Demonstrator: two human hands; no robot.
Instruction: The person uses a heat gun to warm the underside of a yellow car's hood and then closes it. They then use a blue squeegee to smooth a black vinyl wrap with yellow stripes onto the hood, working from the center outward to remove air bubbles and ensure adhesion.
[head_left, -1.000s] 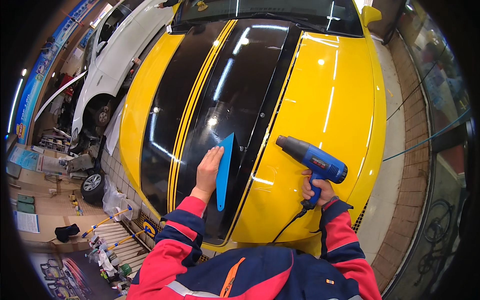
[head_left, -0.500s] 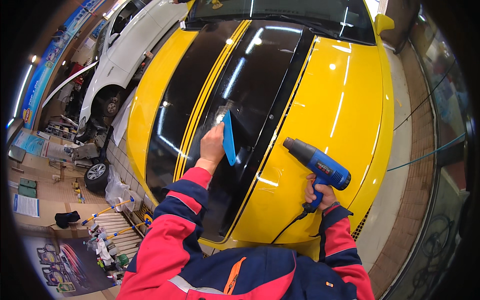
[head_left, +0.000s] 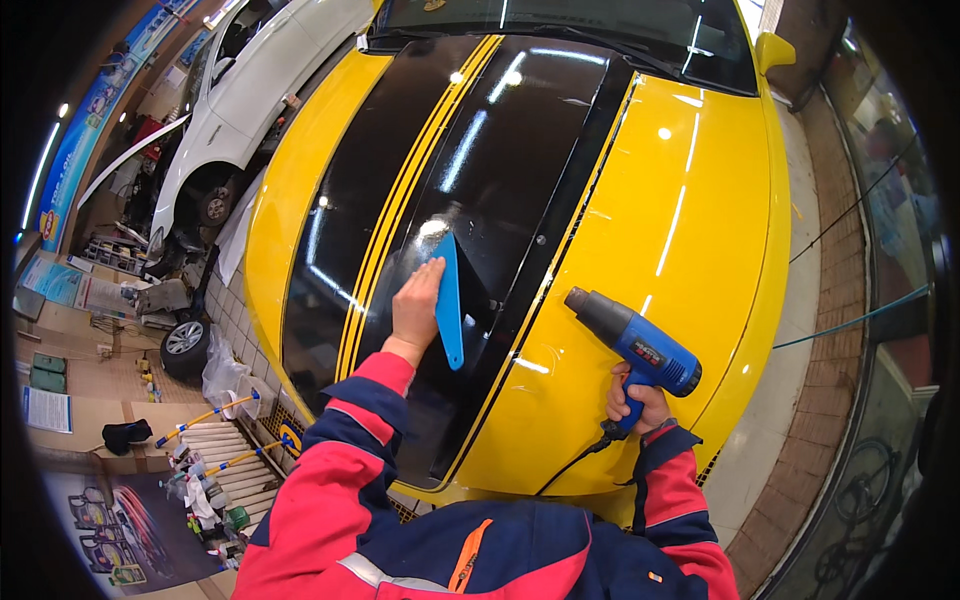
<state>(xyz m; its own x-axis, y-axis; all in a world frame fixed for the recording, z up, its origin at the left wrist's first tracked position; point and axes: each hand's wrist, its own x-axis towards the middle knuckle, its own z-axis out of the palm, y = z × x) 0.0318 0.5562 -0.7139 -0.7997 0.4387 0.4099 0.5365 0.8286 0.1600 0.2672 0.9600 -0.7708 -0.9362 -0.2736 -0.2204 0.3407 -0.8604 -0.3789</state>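
Note:
My left hand [head_left: 413, 308] is closed around a flat blue squeegee [head_left: 450, 312], whose far end points up the hood. It rests on or just above the black film [head_left: 520, 160] that covers the middle of a yellow car hood [head_left: 680, 210]; the contact itself is hidden. A small bright patch of reflection shows beside the squeegee's far tip. On the right, my right hand [head_left: 636, 402] grips a blue heat gun [head_left: 645, 345] by its handle. Its dark nozzle points to the upper left, over the hood, and a black cord [head_left: 575, 467] hangs from the handle's base.
Yellow pinstripes [head_left: 405, 200] run along the black area. A white car [head_left: 215, 130] with parts removed stands at the far left, near a loose wheel [head_left: 185, 340]. Bottles and cloths [head_left: 205, 490] lie at the lower left. A blue hose [head_left: 855, 320] crosses on the right.
My left hand has drawn the squeegee a short way back toward me, and the squeegee has turned slightly. The heat gun has barely moved and stays in my right hand.

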